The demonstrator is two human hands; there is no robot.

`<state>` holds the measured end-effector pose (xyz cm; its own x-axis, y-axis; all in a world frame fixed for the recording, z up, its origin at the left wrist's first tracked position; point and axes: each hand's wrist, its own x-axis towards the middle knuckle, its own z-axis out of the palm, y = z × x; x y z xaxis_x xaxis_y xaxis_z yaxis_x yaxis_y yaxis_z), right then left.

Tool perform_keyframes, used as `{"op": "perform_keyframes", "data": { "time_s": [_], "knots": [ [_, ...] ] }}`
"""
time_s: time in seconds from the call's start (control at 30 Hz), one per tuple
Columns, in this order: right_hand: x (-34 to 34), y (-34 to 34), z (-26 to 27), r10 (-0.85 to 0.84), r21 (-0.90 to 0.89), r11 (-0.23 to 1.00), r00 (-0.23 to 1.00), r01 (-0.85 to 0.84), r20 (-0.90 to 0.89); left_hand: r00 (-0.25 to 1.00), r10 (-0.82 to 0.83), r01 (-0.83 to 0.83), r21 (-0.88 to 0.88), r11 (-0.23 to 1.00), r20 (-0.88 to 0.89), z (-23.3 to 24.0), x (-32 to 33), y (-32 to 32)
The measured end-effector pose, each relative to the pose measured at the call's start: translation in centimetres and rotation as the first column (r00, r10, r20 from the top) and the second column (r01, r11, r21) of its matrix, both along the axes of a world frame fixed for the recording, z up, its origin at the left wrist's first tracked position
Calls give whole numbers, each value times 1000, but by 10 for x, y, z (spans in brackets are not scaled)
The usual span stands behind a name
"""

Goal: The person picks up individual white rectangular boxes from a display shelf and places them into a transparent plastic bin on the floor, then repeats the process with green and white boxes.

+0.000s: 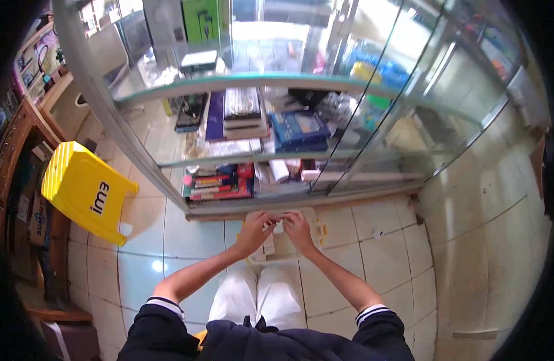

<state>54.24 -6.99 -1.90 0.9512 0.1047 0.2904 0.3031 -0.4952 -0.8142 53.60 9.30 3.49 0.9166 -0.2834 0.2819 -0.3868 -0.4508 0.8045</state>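
Note:
My left hand [253, 232] and my right hand [298, 231] meet over a translucent plastic box [309, 216] on the tiled floor, just beyond my knees. The fingers of both are bent, and their tips nearly touch. Whatever may be pinched there is too small and blurred to make out. A small white thing [278, 227] shows just beneath the fingertips; whether it is held or lies in the box, I cannot tell. White pieces [269, 247] lie inside the box near my left hand. A yellow latch [321, 230] sits on the box's right side.
A glass display case [263, 157] stands right behind the box, with books, packages and papers on its shelves. To the left, a yellow plastic stool [85, 194] is tipped on its side by a wooden cabinet [15, 140]. A small scrap [377, 233] lies on the floor tiles [385, 261].

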Motion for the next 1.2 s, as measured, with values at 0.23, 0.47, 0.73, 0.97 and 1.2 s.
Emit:
{"op": "perform_keyframes", "data": {
  "time_s": [0.23, 0.47, 0.73, 0.97, 1.2],
  "knots": [
    [41, 14, 180, 89, 28, 994, 918, -108, 387, 922, -95, 154, -131, 979, 374, 158, 22, 0],
    [96, 17, 311, 10, 83, 991, 676, -106, 737, 922, -88, 226, -339, 913, 377, 266, 79, -11],
    [255, 13, 361, -462, 462, 867, 649, 186, 605, 966, 59, 62, -446, 893, 252, 299, 270, -58],
    [366, -22, 383, -713, 603, 662, 620, 445, 326, 964, 85, 34, -432, 901, 253, 307, 382, -121],
    [422, -22, 384, -746, 565, 622, 628, 542, 219, 975, -210, 222, -422, 879, 76, 333, 441, -123]
  ]
}}
